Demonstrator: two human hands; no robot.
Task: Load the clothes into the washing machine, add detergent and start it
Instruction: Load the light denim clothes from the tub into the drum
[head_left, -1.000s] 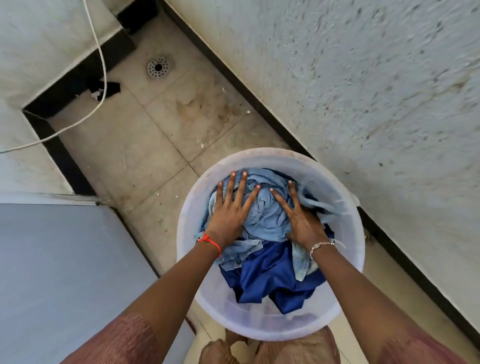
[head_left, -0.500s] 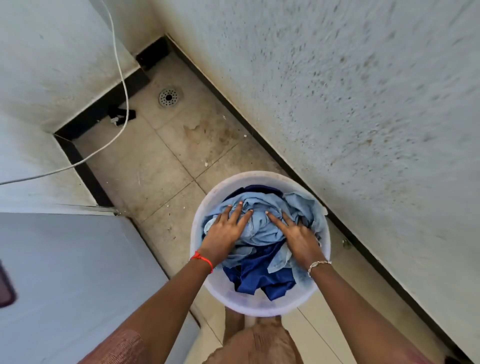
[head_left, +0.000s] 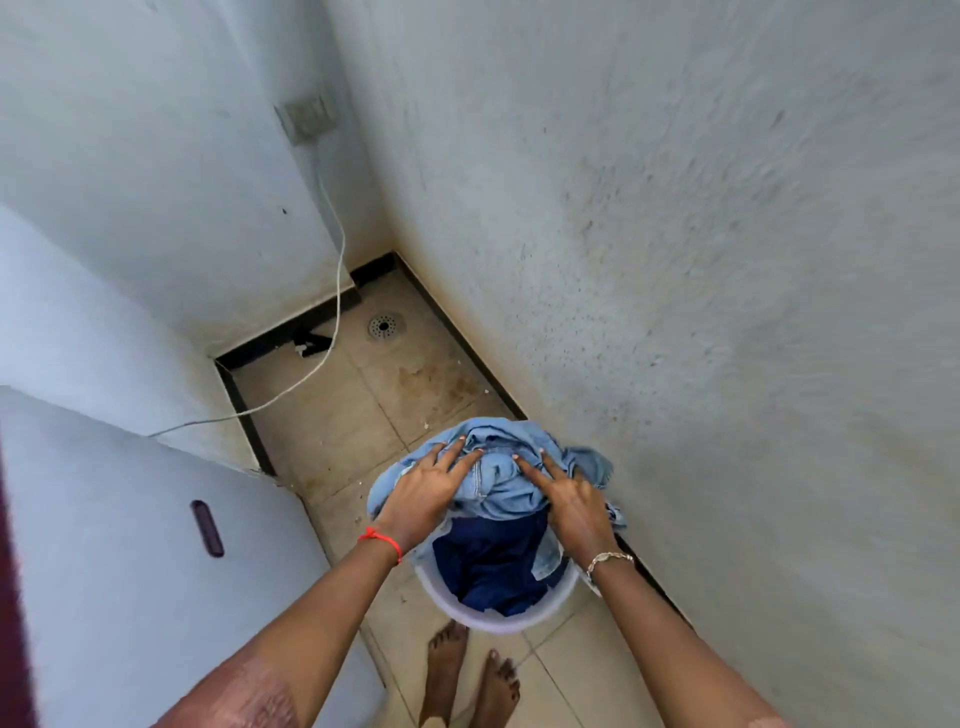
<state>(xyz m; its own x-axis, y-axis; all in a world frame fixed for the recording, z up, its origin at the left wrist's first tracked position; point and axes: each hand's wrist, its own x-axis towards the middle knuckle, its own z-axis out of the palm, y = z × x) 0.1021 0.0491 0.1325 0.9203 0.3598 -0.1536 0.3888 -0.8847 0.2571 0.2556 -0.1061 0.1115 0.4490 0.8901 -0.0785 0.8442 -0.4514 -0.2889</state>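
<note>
Denim clothes (head_left: 497, 486) under L hand (head_left: 422, 493) & R hand (head_left: 571, 506), both spread flat; bucket (head_left: 501, 621) beneath.

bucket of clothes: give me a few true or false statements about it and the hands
1. Both the left hand and the right hand lie flat on the light denim garment. True.
2. The bucket stands on a table. False: it stands on the tiled floor.
3. A dark blue garment lies under the denim. True.
4. The left wrist wears a silver bracelet. False: a red thread; the bracelet is on the right wrist.
</note>
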